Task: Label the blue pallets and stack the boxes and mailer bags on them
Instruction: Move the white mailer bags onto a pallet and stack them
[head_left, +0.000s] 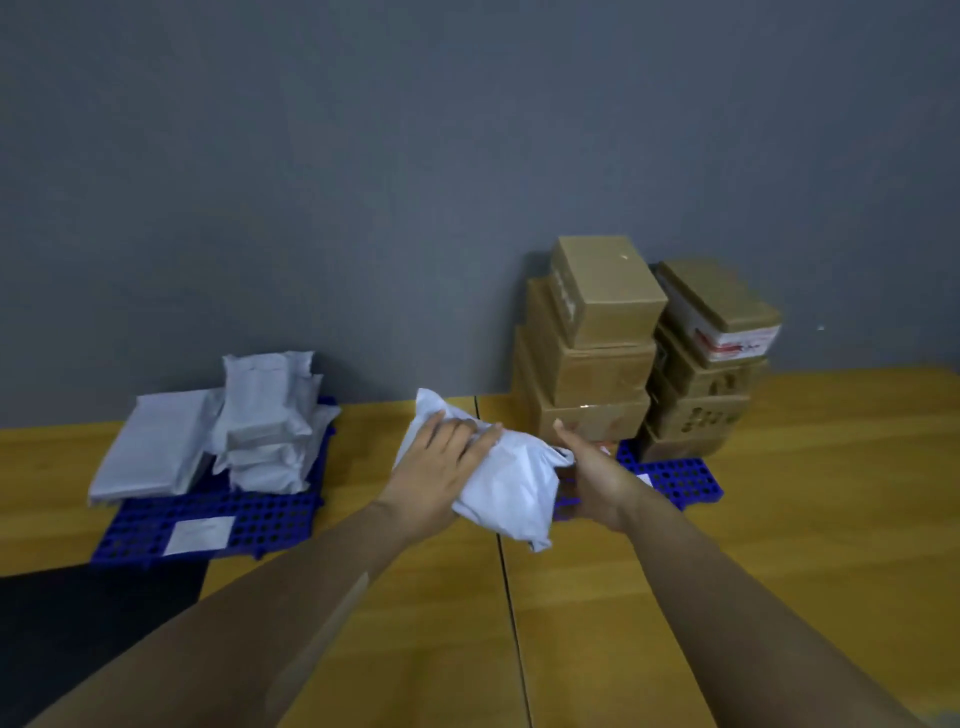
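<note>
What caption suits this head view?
Both hands, left hand and right hand, hold a white plastic mailer bag between two labelled blue grid pallets.

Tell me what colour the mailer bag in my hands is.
White; the mailer bag shows plainly in the head view.

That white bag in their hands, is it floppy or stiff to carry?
Probably floppy: the white mailer bag looks crumpled and sags between the left hand and right hand. Likely light, since open palms hold it. Its smooth plastic might slip.
</note>
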